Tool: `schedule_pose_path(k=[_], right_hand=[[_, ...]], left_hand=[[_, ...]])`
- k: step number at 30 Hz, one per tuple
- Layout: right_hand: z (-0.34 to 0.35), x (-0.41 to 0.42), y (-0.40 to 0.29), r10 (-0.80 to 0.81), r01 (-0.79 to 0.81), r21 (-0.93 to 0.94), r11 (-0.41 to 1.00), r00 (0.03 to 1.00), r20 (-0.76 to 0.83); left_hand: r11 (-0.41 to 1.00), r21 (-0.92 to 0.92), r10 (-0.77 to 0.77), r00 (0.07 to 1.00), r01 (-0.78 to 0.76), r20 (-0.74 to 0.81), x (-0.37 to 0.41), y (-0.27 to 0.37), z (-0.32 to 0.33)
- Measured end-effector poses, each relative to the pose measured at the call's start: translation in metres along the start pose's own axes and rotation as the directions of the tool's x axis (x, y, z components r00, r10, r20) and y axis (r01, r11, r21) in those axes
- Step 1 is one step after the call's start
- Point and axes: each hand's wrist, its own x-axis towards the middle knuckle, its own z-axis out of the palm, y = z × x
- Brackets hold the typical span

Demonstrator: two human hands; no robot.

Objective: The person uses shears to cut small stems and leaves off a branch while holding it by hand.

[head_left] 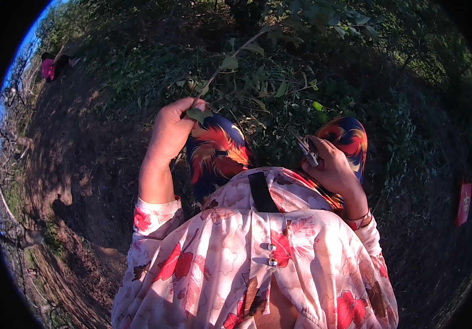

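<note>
Between the thumb and fingers of my left hand is the lower end of a thin leafy branch, which slants up and to the right away from me. My right hand holds a pair of pruning shears, close to my right knee; the blades point up and to the left, apart from the branch. Whether the blades are open or closed is too small to tell. Dark trousers with a red and yellow feather pattern cover my knees.
Low weeds and cut leafy stems cover the ground before me. A red bag bearing writing lies at the far right. Another person in pink and black is far off at the upper left. Bare tree branches show at the left edge.
</note>
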Motion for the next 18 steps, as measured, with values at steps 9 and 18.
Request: schedule_pose_path(k=[9,18], right_hand=[[0.018,0.015,0.0,-0.005,0.05,0.346,0.937,0.991,-0.13],[0.014,0.023,-0.015,-0.012,0.082,0.629,0.773,0.993,-0.115]], left_hand=[[0.997,-0.054,-0.059,0.998,0.06,0.027,-0.003,0.003,0.002],[0.999,0.036,0.003,0.998,-0.005,0.062,-0.004,0.004,0.006]])
